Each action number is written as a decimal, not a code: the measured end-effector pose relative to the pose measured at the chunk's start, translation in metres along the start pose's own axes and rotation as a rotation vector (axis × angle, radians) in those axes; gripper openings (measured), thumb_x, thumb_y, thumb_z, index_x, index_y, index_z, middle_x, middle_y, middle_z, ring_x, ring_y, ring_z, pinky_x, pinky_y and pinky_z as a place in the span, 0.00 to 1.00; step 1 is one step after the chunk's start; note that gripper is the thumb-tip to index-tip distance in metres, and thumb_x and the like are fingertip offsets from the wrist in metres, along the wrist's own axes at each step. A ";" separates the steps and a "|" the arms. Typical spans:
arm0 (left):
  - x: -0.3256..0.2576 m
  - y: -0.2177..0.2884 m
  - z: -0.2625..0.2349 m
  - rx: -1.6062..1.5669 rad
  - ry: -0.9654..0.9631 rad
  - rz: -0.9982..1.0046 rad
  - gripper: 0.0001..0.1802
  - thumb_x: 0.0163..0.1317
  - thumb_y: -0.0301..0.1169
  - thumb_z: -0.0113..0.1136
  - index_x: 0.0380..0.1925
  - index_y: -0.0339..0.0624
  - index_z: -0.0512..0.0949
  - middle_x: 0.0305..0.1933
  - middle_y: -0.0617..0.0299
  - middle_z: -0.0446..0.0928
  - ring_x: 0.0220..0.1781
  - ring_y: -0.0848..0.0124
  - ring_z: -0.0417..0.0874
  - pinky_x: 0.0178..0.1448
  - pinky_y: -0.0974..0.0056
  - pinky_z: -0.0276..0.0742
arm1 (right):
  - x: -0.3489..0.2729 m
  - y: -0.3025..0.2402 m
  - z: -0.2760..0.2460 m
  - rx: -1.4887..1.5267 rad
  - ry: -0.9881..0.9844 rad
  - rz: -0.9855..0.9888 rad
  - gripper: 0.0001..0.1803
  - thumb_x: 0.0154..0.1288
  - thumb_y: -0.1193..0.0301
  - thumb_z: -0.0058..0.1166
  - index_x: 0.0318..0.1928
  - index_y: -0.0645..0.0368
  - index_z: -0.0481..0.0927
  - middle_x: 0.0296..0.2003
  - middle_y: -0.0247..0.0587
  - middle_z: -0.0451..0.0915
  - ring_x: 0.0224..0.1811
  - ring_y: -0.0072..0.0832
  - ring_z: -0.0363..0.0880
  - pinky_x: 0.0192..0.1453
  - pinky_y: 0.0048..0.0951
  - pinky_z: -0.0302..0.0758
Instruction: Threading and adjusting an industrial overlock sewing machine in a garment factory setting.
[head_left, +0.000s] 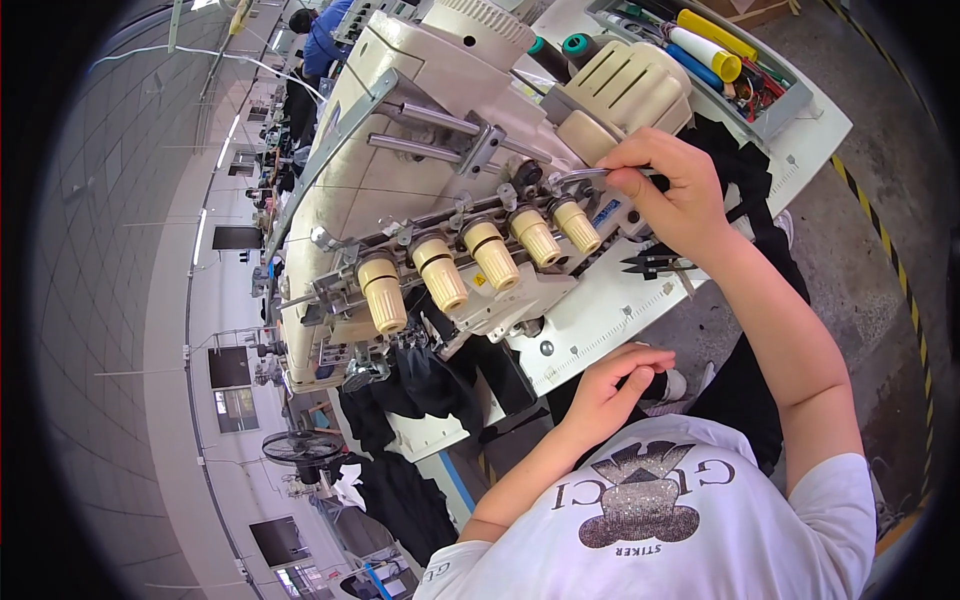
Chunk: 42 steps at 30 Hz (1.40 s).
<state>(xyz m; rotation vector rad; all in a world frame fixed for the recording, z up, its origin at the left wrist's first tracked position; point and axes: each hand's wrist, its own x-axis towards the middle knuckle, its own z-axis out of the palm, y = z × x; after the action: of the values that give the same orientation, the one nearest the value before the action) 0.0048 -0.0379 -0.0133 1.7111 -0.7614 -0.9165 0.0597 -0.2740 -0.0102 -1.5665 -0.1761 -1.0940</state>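
My right hand (680, 190) pinches a slim silver metal tool (587, 174) between thumb and fingers; its exact kind is not clear. The far end of the tool meets the cream industrial sewing machine (350, 190), beside the end of a row of cream tension knobs (484, 254). My left hand (612, 388) hovers by my body, off the front edge of the white table (590, 325), its fingers stretched out and holding nothing. Black fabric (425, 385) hangs below the machine head. Dark thread snips (655, 262) lie on the table under my right wrist.
A grey tray (790, 110) with colored tubes and small tools sits at the table's far right corner. Next to it, black fabric (725, 150) lies by the cream motor housing (630, 85). Further off are a black fan (300, 447) and a person in blue (325, 35).
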 end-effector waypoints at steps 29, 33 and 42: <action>0.008 -0.004 0.008 0.018 -0.065 -0.016 0.16 0.74 0.30 0.48 0.54 0.33 0.78 0.50 0.54 0.80 0.51 0.67 0.80 0.58 0.65 0.74 | 0.016 -0.010 -0.042 -0.291 -0.116 -0.006 0.06 0.59 0.74 0.61 0.38 0.57 0.84 0.29 0.37 0.80 0.29 0.35 0.77 0.34 0.31 0.73; 0.009 -0.007 0.010 0.025 -0.082 -0.026 0.16 0.74 0.29 0.48 0.54 0.33 0.77 0.50 0.54 0.80 0.52 0.67 0.81 0.58 0.65 0.74 | 0.020 -0.013 -0.036 -0.242 -0.102 -0.056 0.06 0.59 0.74 0.62 0.37 0.56 0.83 0.29 0.36 0.79 0.29 0.34 0.78 0.33 0.32 0.73; 0.010 -0.009 0.013 0.029 -0.085 -0.056 0.15 0.75 0.29 0.48 0.54 0.33 0.77 0.51 0.53 0.79 0.52 0.66 0.81 0.58 0.64 0.74 | 0.020 0.002 -0.023 -0.074 -0.114 -0.135 0.07 0.56 0.80 0.62 0.37 0.60 0.84 0.28 0.37 0.79 0.28 0.31 0.77 0.31 0.28 0.71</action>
<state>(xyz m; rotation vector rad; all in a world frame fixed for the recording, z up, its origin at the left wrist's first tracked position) -0.0003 -0.0500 -0.0272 1.7348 -0.7894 -1.0264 0.0598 -0.3029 0.0004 -1.7046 -0.3253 -1.1265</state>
